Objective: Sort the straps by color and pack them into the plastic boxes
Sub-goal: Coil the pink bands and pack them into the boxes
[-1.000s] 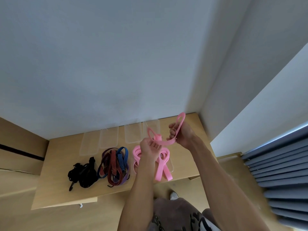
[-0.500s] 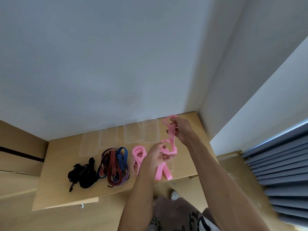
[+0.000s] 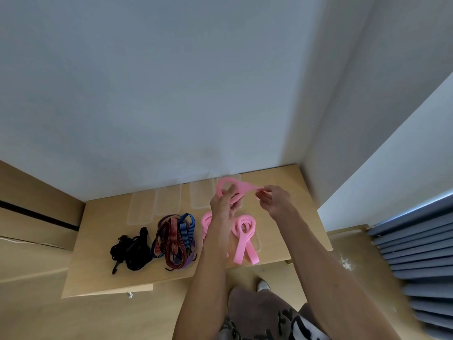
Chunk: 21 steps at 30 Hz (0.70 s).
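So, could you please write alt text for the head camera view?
Above a wooden table, a left hand and right hand hold a looped pink strap. Below lie more pink straps, striped cords, black straps and clear plastic boxes.

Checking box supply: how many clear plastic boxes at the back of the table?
4, in a row by the wall: far left, next, third, fourth mostly behind the pink strap.
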{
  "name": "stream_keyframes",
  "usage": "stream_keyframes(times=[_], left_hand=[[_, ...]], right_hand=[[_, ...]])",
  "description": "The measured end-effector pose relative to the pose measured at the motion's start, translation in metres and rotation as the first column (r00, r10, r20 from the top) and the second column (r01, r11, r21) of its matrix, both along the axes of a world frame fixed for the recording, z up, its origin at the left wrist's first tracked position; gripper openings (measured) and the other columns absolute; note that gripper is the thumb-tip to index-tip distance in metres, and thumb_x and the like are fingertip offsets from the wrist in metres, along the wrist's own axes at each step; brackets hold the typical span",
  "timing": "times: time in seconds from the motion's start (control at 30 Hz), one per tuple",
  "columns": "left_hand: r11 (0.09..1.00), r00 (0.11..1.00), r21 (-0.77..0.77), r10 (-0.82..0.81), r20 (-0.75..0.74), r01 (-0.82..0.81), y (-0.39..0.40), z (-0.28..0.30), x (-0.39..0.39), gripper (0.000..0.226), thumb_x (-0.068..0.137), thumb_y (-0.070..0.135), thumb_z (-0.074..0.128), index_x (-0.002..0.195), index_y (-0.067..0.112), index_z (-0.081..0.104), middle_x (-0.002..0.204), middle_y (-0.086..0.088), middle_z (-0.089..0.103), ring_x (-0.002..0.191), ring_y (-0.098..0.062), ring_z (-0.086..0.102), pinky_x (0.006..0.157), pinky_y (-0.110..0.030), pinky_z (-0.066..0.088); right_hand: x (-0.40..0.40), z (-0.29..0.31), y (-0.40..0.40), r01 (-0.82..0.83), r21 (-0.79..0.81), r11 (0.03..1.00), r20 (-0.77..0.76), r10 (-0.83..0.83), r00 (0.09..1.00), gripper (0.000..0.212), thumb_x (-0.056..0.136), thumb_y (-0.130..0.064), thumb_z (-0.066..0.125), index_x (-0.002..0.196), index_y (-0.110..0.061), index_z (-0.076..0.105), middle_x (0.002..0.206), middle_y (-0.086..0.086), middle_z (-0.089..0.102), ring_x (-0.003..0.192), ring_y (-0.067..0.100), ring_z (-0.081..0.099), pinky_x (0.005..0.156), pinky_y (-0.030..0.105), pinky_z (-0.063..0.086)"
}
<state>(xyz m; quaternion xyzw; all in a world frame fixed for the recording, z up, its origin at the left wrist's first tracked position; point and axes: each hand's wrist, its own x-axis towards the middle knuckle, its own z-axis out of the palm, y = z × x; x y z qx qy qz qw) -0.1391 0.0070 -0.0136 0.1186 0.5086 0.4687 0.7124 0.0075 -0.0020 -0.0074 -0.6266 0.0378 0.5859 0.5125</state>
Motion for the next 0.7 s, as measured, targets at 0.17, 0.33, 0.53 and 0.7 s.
stream_keyframes(times=[0.17, 0.33, 0.53, 0.7], left_hand=[[0.994, 0.981, 0.085, -0.045, -0.19, 0.062, 0.009, 0.003, 0.009, 0.027, 0.078, -0.001, 0.081, 0.08, 0.015, 0.06, 0.076, -0.004, 0.066, 0.072, -0.02, 0.062, 0.06, -0.027, 0.051], [0.991, 0.957, 0.127, -0.013, -0.289, 0.052, 0.014, 0.003, 0.011, 0.025, 0.075, 0.003, 0.084, 0.095, 0.011, 0.071, 0.096, -0.011, 0.072, 0.09, -0.026, 0.069, 0.084, -0.04, 0.058], [0.991, 0.962, 0.126, -0.01, -0.272, 0.046, 0.014, 0.011, 0.008, 0.023, 0.087, 0.014, 0.075, 0.105, 0.0, 0.072, 0.1, -0.016, 0.072, 0.097, -0.028, 0.069, 0.094, -0.046, 0.056], [0.988, 0.925, 0.143, 0.001, -0.379, 0.058, 0.02, 0.015, -0.001, 0.018, 0.097, 0.017, 0.058, 0.097, 0.004, 0.071, 0.092, -0.012, 0.071, 0.089, -0.027, 0.067, 0.083, -0.042, 0.054]], right_hand=[[-0.012, 0.01, 0.008, -0.272, 0.024, 0.962, 0.181, 0.263, 0.948, 0.008, 0.089, -0.012, 0.061, 0.087, -0.005, 0.065, 0.078, 0.014, 0.066, 0.061, 0.021, 0.068, 0.059, 0.027, 0.039], [-0.016, 0.022, 0.018, -0.43, 0.163, 0.888, 0.362, 0.352, 0.863, 0.033, 0.092, -0.034, 0.061, 0.087, -0.004, 0.073, 0.088, 0.01, 0.072, 0.078, 0.018, 0.066, 0.073, 0.034, 0.051], [-0.012, 0.029, 0.021, -0.644, 0.265, 0.718, 0.491, 0.474, 0.731, 0.013, 0.091, -0.024, 0.072, 0.095, -0.014, 0.079, 0.083, -0.004, 0.075, 0.077, 0.005, 0.061, 0.069, 0.019, 0.045], [-0.006, 0.034, 0.032, -0.827, 0.121, 0.549, 0.582, 0.636, 0.507, 0.019, 0.085, -0.031, 0.077, 0.09, -0.012, 0.079, 0.078, -0.002, 0.071, 0.069, 0.003, 0.056, 0.069, 0.021, 0.041]])
